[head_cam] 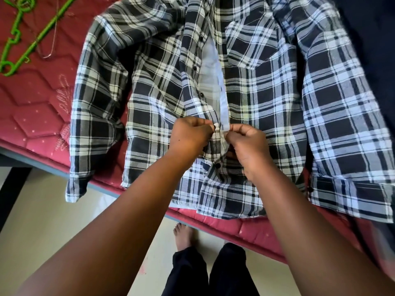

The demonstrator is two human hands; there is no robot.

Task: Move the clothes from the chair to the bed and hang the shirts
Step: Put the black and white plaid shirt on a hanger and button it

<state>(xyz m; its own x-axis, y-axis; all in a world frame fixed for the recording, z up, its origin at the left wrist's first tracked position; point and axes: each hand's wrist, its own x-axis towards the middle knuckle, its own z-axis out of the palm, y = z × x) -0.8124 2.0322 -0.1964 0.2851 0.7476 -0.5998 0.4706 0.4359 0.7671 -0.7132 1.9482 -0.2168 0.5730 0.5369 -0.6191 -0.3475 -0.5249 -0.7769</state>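
Plaid shirt [267, 107] flat on bed [32, 116]

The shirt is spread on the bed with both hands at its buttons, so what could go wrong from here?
The shirt hangs partly over the edge of the bed, so a tug might slide it to the floor. The left hand and right hand pinch the front strips close together; a button could go into the wrong hole. The green hanger lies far off to the left, a reach away.
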